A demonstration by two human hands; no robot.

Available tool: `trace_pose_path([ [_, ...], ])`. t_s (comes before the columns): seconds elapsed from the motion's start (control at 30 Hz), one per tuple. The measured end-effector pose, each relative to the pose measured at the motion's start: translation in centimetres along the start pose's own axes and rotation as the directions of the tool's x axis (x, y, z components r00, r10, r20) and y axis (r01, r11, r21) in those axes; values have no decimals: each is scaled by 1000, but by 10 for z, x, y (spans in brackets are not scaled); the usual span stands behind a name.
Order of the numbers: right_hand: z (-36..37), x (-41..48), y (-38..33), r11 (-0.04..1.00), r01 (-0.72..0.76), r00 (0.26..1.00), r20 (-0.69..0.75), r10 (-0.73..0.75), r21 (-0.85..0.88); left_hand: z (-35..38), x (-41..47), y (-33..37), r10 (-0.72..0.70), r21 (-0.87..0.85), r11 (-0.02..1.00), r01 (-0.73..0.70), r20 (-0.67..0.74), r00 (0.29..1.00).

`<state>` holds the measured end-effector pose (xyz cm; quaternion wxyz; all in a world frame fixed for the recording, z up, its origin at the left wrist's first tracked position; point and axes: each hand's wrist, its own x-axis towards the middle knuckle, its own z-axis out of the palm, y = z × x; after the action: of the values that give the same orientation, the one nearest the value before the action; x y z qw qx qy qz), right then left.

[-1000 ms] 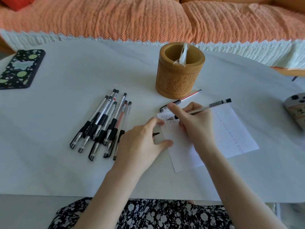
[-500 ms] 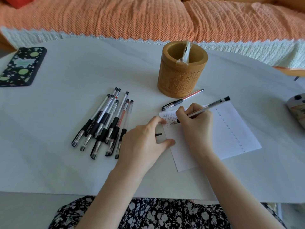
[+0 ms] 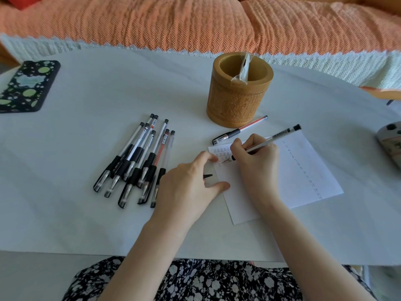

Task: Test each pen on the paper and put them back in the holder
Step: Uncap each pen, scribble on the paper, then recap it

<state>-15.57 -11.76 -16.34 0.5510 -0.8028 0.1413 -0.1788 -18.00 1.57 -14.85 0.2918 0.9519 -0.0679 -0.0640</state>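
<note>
My right hand (image 3: 258, 161) grips a clear pen with a black end (image 3: 280, 135), its tip down on the top left corner of the white paper (image 3: 303, 170), beside rows of small red marks. My left hand (image 3: 188, 187) presses its forefinger and thumb on the paper's left edge, and a black pen cap (image 3: 208, 175) pokes out from under its curled fingers. The carved bamboo holder (image 3: 236, 105) stands upright behind the paper with only a plastic wrapper (image 3: 242, 70) inside. A red-ink pen (image 3: 240, 129) lies in front of the holder. Several capped pens (image 3: 138, 157) lie bunched to the left.
A dark phone case with green spots (image 3: 26, 85) lies at the table's far left. A rounded object (image 3: 390, 142) sits at the right edge. An orange-covered sofa (image 3: 195, 22) runs behind the white table (image 3: 86, 224).
My right hand has shifted slightly on the paper's corner while the pen stays tip-down. The left hand keeps holding the paper.
</note>
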Motion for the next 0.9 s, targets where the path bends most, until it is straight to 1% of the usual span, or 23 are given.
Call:
trace_pose_path([
  [0.3, 0, 0, 0, 1000, 14, 1000, -21, -14, -12, 0, 0, -1, 4, 3, 1000, -4, -2, 1000],
  [0.6, -1, 1, 1, 1000, -11, 1000, -11, 11, 25, 0, 1, -1, 4, 8, 1000, -4, -3, 1000],
  [0.9, -1, 0, 0, 1000, -9, 1000, 7, 9, 15, 0, 0, 0, -5, -10, 1000, 5, 1, 1000],
])
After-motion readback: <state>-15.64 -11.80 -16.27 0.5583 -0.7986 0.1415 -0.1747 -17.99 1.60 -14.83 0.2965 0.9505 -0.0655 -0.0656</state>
